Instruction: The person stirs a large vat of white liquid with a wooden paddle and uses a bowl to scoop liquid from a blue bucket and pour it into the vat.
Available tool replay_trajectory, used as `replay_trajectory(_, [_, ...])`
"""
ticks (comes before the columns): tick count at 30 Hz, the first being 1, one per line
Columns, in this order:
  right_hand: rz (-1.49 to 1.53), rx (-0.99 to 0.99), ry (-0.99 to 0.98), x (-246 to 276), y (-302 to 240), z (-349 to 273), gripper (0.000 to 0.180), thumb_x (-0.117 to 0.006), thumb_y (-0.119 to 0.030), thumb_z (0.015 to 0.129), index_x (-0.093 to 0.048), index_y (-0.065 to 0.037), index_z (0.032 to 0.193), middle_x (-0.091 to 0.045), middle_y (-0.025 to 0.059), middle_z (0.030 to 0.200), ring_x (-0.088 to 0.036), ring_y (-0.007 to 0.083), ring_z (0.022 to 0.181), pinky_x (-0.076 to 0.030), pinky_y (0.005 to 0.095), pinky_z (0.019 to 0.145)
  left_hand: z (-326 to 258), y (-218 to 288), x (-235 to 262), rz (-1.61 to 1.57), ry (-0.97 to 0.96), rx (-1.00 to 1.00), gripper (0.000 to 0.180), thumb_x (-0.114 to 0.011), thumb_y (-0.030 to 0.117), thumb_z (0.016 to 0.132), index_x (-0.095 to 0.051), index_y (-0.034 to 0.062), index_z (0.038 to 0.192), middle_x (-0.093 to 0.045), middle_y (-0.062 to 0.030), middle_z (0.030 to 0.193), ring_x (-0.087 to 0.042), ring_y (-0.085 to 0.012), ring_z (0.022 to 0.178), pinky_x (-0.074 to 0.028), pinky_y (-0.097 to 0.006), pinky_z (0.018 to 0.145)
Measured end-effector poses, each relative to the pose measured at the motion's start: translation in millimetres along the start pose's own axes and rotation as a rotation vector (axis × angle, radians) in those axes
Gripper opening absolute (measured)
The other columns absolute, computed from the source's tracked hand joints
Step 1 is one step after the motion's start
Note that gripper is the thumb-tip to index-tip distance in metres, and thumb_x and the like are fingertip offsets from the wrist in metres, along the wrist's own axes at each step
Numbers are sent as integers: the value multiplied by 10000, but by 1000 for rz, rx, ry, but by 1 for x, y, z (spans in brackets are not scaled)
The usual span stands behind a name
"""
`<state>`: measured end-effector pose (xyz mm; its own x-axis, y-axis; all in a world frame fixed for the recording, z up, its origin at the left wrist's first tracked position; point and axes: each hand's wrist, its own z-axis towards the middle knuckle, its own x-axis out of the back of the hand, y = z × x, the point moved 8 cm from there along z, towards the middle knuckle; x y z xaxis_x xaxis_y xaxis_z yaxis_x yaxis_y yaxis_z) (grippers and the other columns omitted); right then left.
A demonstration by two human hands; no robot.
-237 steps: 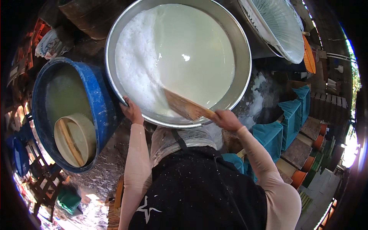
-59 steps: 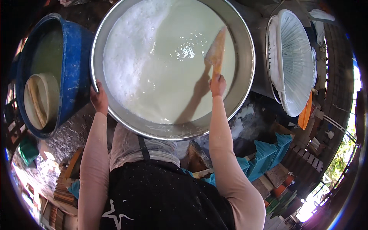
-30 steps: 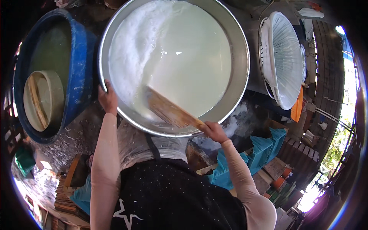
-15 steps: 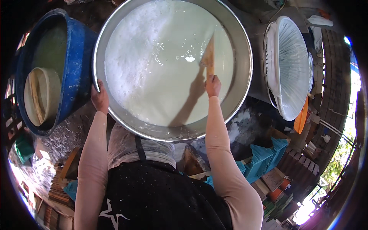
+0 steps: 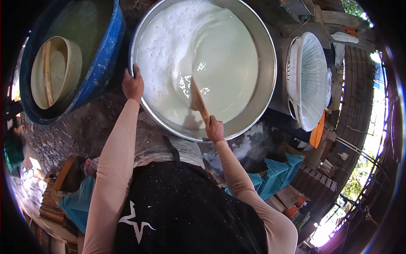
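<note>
The wide round basin [image 5: 266, 80] is bare grey metal, its rim smooth and dully shining. The creamy white liquid [image 5: 220, 72] in it looks glossy and smooth at the right, frothy and bubbled at the left. The flat paddle [image 5: 197, 100] held in the right hand [image 5: 215, 129] is pale brown wood, wet and matt. The big blue tub [image 5: 103, 63] looks like plastic, scuffed and smeared with white. The round beige sieve frame [image 5: 57, 72] inside it seems wooden. The ground [image 5: 72, 131] is rough and grey.
</note>
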<state>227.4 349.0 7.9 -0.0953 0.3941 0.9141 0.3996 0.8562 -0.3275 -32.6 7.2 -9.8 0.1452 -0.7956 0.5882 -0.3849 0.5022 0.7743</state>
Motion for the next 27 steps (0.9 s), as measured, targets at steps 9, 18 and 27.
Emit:
replay_trajectory(9, [-65,221,-293,69,-8,-42,290,-565,-297,974,-620,-45,843,-625,183,624,-622,373,587,-478,467,714,1,-13,0,-27,16,-32,603,-524,486,979,-603,-78,1178,-659,-314,1090,-635,-467,1021,-503,-477,863])
replay_trajectory(18, [501,-409,141,123,148,3,452,-495,-392,1024,-601,6,838,-566,97,600,-585,204,516,-443,360,478,-2,-14,11,52,30,-72,469,-549,404,993,-631,-2,1213,-684,-235,1118,-657,-380,1030,-497,-416,882])
replay_trajectory(27, [304,-359,269,55,150,188,459,-476,-380,996,-613,7,791,-641,192,659,-643,362,619,-485,472,592,7,-21,18,42,66,-96,494,-520,480,987,-641,11,1085,-677,-252,1009,-646,-433,973,-495,-469,822])
